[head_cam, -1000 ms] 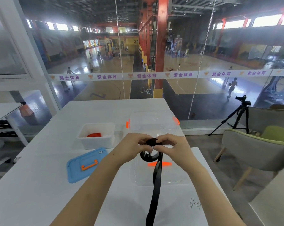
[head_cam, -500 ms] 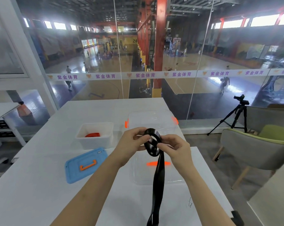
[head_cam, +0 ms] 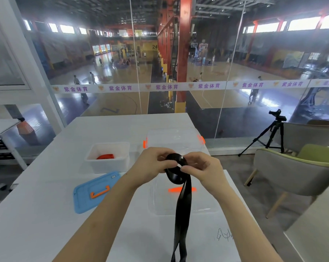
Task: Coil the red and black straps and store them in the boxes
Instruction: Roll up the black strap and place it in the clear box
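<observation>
1. Both hands are pinching the black strap [head_cam: 176,172] in the head view: your left hand [head_cam: 156,161] and right hand [head_cam: 203,169] are holding its small coil above the clear lid [head_cam: 207,205].
2. Its long tail is hanging loose toward you. If your pinch slackens, the turns are probably going to spring open.
3. The red strap [head_cam: 105,156] is lying in the white box [head_cam: 108,167], and the clear box [head_cam: 176,138] is waiting beyond.
4. The banner [head_cam: 166,86] is showing "紫金体育", a far wall is showing "24" [head_cam: 154,46], and the table scribble [head_cam: 224,234] is unreadable.
</observation>
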{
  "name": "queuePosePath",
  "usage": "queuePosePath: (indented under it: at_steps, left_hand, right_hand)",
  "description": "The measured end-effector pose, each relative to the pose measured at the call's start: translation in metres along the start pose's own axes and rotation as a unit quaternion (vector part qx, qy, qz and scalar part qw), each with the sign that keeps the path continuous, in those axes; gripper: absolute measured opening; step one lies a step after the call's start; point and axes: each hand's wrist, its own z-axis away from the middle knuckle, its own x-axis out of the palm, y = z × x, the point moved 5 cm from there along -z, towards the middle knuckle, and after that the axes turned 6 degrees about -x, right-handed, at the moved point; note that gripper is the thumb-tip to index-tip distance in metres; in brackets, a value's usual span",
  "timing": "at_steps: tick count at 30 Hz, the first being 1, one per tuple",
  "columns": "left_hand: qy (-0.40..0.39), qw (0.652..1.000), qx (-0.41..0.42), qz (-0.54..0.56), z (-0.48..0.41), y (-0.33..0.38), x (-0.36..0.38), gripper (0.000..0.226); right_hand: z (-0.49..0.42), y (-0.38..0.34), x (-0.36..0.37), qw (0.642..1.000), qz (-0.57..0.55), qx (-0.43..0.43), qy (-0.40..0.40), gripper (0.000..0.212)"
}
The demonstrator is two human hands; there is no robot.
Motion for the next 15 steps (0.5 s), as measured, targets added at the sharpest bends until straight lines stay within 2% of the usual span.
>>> queuePosePath:
  at_steps: [4, 9, 11, 15]
  left_hand:
    - [0.038, 0.994, 0.0, 0.103, 0.003, 0.001, -0.001, 0.02]
    - [0.029, 0.986, -0.024, 0.162, 0.003, -0.01, 0.0, 0.022]
    - [0.003, 0.991, -0.033, 0.131, 0.004, -0.015, -0.002, 0.022]
    - [-0.005, 0.999, -0.026, -0.02, 0.004, -0.015, -0.012, 0.031]
  right_hand:
    - [0.011, 0.01, 0.005, 0.999, -0.026, 0.027, 0.005, 0.04]
    - [0.009, 0.01, 0.001, 0.999, -0.016, 0.041, 0.019, 0.033]
    - [0.005, 0.007, -0.004, 0.999, 0.01, 0.044, 0.01, 0.032]
    - [0.001, -0.002, -0.01, 0.995, 0.083, 0.039, -0.042, 0.024]
